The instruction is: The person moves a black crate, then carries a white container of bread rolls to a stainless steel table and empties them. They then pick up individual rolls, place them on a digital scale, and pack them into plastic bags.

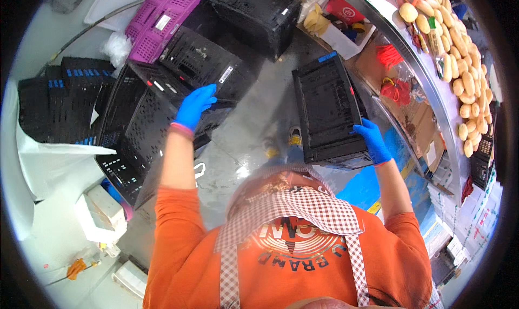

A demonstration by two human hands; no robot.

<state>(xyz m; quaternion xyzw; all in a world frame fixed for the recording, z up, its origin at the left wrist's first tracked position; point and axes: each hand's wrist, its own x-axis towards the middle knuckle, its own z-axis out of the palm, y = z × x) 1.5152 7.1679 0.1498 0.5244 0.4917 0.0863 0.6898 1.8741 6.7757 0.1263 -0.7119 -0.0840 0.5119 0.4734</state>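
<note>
My right hand (371, 141), in a blue glove, grips the edge of a black plastic crate (330, 110) that stands to the right of my feet. The crate has a blue mark at its far corner and a red spot near its right edge. My left hand (196, 108), also blue-gloved, is stretched out with nothing in it. It lies over the near edges of another black crate (198, 60) and an open perforated black crate (148, 126). Whether it touches either one cannot be told.
A purple perforated crate (168, 19) and a closed black crate (257, 11) stand farther off. Stacked black crates (67, 102) are at the left. Along the right runs a steel table edge (436, 102) with many pale tubers (462, 58), above a shelf with red string (389, 55).
</note>
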